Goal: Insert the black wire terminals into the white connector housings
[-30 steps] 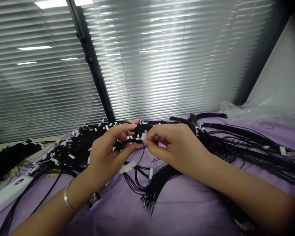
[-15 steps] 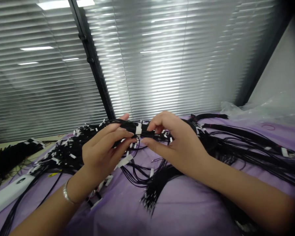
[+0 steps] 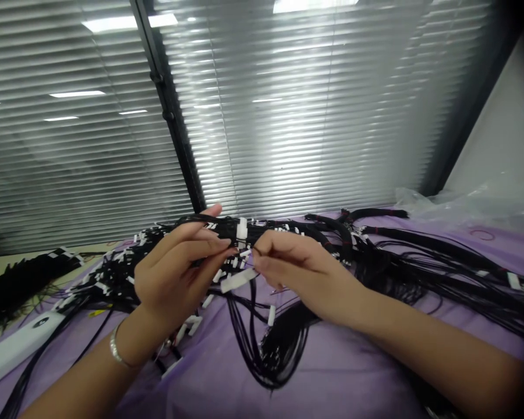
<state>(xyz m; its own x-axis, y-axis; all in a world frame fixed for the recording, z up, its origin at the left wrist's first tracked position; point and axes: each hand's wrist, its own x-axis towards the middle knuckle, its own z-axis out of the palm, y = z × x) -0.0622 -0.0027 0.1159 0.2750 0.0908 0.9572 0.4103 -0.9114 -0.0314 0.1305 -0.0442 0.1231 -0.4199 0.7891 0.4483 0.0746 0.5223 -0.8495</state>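
Head view: across a purple sheet covering (image 3: 340,372) lie long, black wire bundles (image 3: 419,241); the left hand (image 3: 177,265) curls, its grip unclear; the right hand (image 3: 303,265) pinches a thin, black wire (image 3: 257,249) between them, beside a small, white, block-like tag (image 3: 245,253). Apparent step: fingertip wire handling, calling for a steady, light pinch.

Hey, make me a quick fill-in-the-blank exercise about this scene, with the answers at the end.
1. The bracelet is on the person's ____ wrist.
2. The cable loop below the right hand is ____ in colour.
3. The covering under the cables is ____ in colour.
4. Slatted ____ hang beyond the cable pile.

Missing words: left; black; purple; blinds.
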